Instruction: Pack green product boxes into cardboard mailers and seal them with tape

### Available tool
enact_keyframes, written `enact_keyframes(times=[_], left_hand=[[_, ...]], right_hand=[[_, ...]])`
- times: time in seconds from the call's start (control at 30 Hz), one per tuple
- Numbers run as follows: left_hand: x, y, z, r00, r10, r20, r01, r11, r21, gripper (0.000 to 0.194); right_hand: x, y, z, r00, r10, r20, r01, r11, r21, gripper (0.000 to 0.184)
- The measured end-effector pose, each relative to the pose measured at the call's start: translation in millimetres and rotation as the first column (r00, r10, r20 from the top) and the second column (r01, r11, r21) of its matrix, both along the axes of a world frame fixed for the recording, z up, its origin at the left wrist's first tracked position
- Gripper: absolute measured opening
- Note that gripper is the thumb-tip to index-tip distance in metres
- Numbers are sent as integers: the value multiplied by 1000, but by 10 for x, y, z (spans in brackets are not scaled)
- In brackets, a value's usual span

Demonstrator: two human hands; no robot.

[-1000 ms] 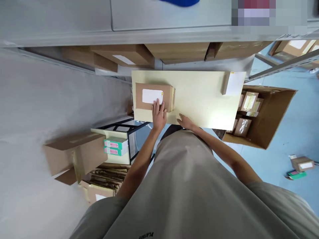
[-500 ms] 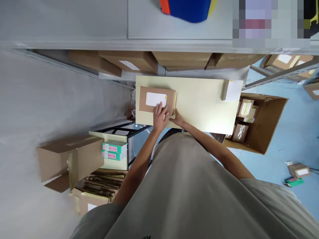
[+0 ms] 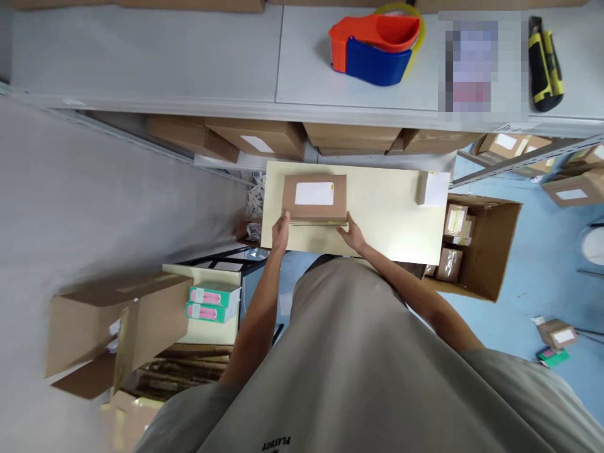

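A brown cardboard box (image 3: 314, 211) with a white label (image 3: 314, 193) on top is at the left part of the cream tabletop (image 3: 387, 233). My left hand (image 3: 280, 233) grips its near left corner, fingers partly hidden behind the side. At the near right corner, my right hand (image 3: 352, 234) holds the box between thumb and fingers. A small white box (image 3: 434, 189) stands at the right end of the tabletop.
On the grey shelf above are an orange and blue tape dispenser (image 3: 377, 50) and a yellow-black utility knife (image 3: 546, 66). A large open carton (image 3: 491, 251) holding small boxes stands right. Green-and-pink boxes (image 3: 210, 305) lie at left beside another open carton (image 3: 155, 327).
My left hand has moved from the label to the box's near left corner. The box has turned, so its near side faces me. The view has tilted up, showing more shelf.
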State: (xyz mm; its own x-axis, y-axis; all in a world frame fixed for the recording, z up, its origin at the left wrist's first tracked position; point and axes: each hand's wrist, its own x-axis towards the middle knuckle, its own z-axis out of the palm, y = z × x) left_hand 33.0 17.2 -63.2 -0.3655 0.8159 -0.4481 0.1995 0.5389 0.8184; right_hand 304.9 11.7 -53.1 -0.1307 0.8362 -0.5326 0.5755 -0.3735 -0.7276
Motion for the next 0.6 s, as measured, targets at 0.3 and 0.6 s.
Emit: enact_keyframes(times=[0.3, 0.6], left_hand=[[992, 40, 319, 943, -297, -148, 312, 946, 90, 61], [1027, 206, 62, 924, -341, -174, 343, 939, -20, 48]], right_hand=[[673, -105, 464, 896, -302, 326, 278, 953, 120, 74], [1115, -250, 216, 920, -328, 216, 287, 937, 202, 74]])
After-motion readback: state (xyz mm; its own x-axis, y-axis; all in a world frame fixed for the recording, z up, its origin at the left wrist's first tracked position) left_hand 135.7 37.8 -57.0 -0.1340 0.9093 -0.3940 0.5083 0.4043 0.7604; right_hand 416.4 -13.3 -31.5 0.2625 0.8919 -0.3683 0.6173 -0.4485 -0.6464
